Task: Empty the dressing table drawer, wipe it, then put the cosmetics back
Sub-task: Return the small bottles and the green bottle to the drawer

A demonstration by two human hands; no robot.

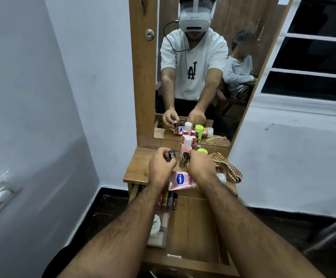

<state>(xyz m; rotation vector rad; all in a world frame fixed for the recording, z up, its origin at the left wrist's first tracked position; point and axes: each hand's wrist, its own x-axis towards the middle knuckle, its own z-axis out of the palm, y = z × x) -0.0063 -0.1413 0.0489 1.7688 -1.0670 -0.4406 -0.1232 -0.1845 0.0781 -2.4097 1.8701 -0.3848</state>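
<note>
Two small bottles with shiny silver caps stand out on the dressing table top, one in each hand. The left hand curls its fingers round the left bottle, whose cap shows above the knuckles. The right hand has its fingers bent round the right bottle, which stands upright on the wood. Both forearms reach straight forward from the bottom of the view, nearly parallel, with the wrists over the front edge of the table top.

Behind the hands, close to the mirror, stands a cluster of cosmetics: one tall pink bottle with a white cap, one container with a lime-green lid, and a few rose-gold capped pieces too crowded to count. One pink tube with a blue oval label lies flat on the table top between the wrists, just at the front edge. One brown checked cloth lies crumpled on the right side of the top, touching the right wrist.

Below, the drawer is pulled out. Most of its wooden floor is bare; along its left side lie a row of about four small lip tubes and one clear pouch with a white round jar inside.
</note>
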